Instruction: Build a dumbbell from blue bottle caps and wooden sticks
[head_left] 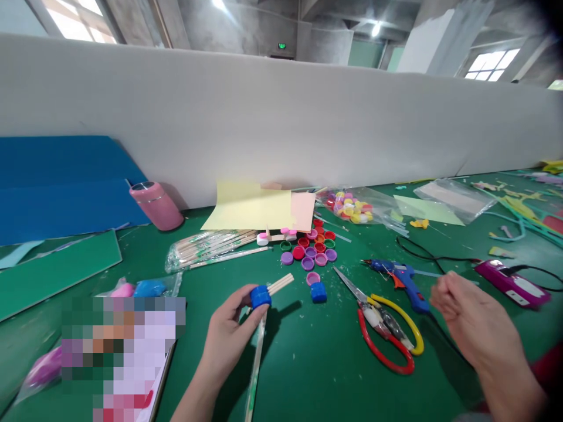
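My left hand (235, 322) pinches a pair of blue bottle caps (261, 297) between thumb and fingers. Pale wooden sticks (281, 284) jut out from them to the upper right; whether they pass through or behind the caps is hidden. A second blue cap piece (318, 292) rests on the table to the right. My right hand (466, 316) is raised with its fingers curled closed, beside the handle of a blue glue gun (404, 281). What those fingers hold, if anything, is out of sight. Red-and-yellow-handled scissors (378, 322) lie between the hands, points toward the upper left.
Loose coloured caps (309, 252) and a bag of wooden sticks (211, 247) lie ahead. Farther back are yellow paper (250, 205), a bag of caps (352, 208) and a pink flask (157, 206). Black cables run near a magenta power box (512, 284). A white partition (281, 123) stands behind.
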A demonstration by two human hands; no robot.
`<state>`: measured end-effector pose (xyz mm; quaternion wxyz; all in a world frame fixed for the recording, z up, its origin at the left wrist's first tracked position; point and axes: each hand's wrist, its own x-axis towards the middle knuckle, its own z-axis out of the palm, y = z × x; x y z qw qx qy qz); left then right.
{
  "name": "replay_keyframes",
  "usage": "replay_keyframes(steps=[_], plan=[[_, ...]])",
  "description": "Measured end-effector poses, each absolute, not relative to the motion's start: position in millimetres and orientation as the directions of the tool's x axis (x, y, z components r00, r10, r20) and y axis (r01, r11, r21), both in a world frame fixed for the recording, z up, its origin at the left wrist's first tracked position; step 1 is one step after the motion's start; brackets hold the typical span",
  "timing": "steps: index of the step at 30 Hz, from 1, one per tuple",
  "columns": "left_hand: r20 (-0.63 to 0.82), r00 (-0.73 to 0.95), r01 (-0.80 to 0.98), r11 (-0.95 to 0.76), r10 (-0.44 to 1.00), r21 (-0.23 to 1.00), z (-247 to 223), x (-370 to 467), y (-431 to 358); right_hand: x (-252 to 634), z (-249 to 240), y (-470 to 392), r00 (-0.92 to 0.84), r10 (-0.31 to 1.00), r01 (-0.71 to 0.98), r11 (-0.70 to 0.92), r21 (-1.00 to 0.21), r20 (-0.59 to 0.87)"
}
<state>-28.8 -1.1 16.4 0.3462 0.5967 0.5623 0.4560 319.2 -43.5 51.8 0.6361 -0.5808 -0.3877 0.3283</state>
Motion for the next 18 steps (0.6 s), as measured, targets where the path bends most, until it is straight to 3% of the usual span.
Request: replay_keyframes(steps=[3,5,8,10,12,15,18], plan=[[0.159,-0.118,0.33,-0.112,0.98,0.937,16.7,-32.1,-0.3,312.8,50.9,-55.4,0.494,0.859,0.342,-0.049,-0.938,0.136],[0.151,-0.15,0.317,-0.097,0.977,0.944,16.5,-33.6,0.1,285.3,46.1,-63.7,0.294,0.952,0.524,-0.086,-0.847,0.085],[0.136,-0.168,0.289,-0.083,0.976,0.954,15.2,-34.2,0.5,225.1,30.4,-73.1,-0.185,0.983,0.692,0.138,-0.709,0.01],[0.127,-0.17,0.265,-0.079,0.977,0.961,13.9,-34.0,0.5,188.6,15.7,-75.2,-0.479,0.878,0.709,0.384,-0.591,-0.005],[0.121,-0.179,0.252,-0.073,0.976,0.965,12.8,-33.8,0.3,164.0,3.0,-73.3,-0.644,0.762,0.676,0.523,-0.519,-0.07],[0.122,-0.196,0.254,-0.07,0.973,0.965,12.5,-33.9,0.0,148.5,-4.0,-63.4,-0.704,0.701,0.656,0.582,-0.481,-0.112],[0.133,-0.183,0.266,-0.081,0.974,0.96,12.8,-33.5,0.0,144.5,0.8,-47.3,-0.644,0.76,0.71,0.547,-0.443,-0.093]])
